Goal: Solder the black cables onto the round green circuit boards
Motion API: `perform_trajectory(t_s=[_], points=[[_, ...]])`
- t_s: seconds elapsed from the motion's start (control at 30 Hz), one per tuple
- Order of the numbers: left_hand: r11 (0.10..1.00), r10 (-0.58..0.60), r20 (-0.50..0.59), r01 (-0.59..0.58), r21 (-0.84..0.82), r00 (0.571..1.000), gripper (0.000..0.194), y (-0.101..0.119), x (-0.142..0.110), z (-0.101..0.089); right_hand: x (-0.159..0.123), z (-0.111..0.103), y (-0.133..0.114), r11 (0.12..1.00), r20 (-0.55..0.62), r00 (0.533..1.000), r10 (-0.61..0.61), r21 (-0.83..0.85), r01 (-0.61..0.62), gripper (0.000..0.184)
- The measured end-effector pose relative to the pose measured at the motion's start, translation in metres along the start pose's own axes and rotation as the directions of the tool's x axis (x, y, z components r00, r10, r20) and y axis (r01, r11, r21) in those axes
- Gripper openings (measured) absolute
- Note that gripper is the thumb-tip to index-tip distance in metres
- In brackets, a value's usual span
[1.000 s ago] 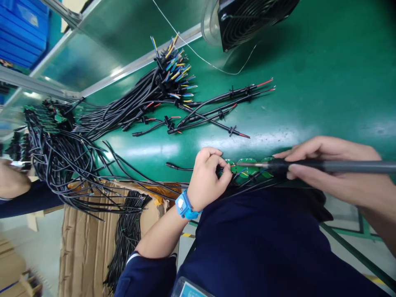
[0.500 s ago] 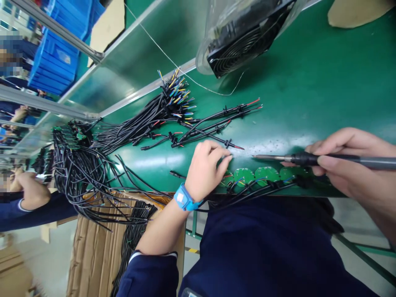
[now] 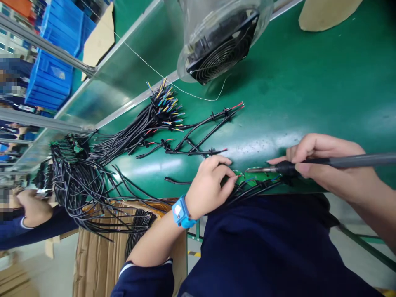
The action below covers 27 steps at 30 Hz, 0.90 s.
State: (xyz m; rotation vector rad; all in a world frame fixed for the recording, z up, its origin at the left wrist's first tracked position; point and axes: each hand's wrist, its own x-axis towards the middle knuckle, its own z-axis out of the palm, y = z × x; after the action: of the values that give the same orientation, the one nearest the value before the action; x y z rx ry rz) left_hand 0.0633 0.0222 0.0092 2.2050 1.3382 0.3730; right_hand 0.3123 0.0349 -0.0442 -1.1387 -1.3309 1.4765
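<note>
My right hand (image 3: 331, 152) grips a soldering iron (image 3: 343, 161) like a pen, its metal tip lying over the row of round green circuit boards (image 3: 264, 175) along the table's front edge. At the left end of that row, my left hand (image 3: 212, 181) is closed in a pinch on a thin cable, whose red wire end (image 3: 239, 176) shows just past the fingertips at a board. Black cables (image 3: 256, 188) with coloured wire ends lie against the boards on my side. Part of the row is hidden under my right hand.
Loose black cables with red ends (image 3: 213, 116) lie beyond my left hand. A bundle of multicoloured-ended cables (image 3: 139, 119) and a tangled cable heap (image 3: 74, 177) are at left. A fan (image 3: 225, 49) stands at the back, with thin solder wire (image 3: 198, 98) before it. A co-worker's arm (image 3: 34, 208) is at far left.
My right hand has brought the soldering iron left and down to the boards. My left hand has moved down to the board's edge, with a red wire end at its fingertips. The view has shifted.
</note>
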Motion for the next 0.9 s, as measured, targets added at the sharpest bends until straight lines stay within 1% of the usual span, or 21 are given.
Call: perform_trajectory(t_s=[0.07,0.13,0.27,0.37,0.53,0.9], points=[[0.998,-0.059,-0.023,0.060,0.001,0.998,0.006,0.004,-0.004,0.009,0.000,-0.001,0.000,0.999,0.069,0.997,-0.036,-0.036,0.039,0.011],[0.995,-0.093,-0.054,0.094,0.014,0.994,0.007,0.005,-0.004,0.014,0.000,-0.001,-0.002,0.994,0.098,0.993,-0.059,-0.087,0.067,0.010],[0.993,-0.110,-0.052,0.111,0.027,0.993,0.009,0.005,0.000,0.014,0.002,0.001,-0.008,0.980,0.139,0.985,-0.105,-0.155,0.126,0.009],[0.993,-0.110,-0.048,0.112,0.032,0.993,0.009,0.005,0.000,0.013,0.002,0.002,-0.010,0.971,0.144,0.983,-0.111,-0.196,0.138,0.011],[0.994,-0.093,-0.069,0.097,0.043,0.993,0.008,0.006,-0.002,0.017,0.000,0.002,-0.008,0.968,0.141,0.985,-0.103,-0.213,0.132,0.011],[0.993,-0.094,-0.079,0.099,0.062,0.992,0.008,0.006,-0.002,0.019,-0.002,0.000,-0.007,0.970,0.146,0.981,-0.132,-0.184,0.158,0.008]])
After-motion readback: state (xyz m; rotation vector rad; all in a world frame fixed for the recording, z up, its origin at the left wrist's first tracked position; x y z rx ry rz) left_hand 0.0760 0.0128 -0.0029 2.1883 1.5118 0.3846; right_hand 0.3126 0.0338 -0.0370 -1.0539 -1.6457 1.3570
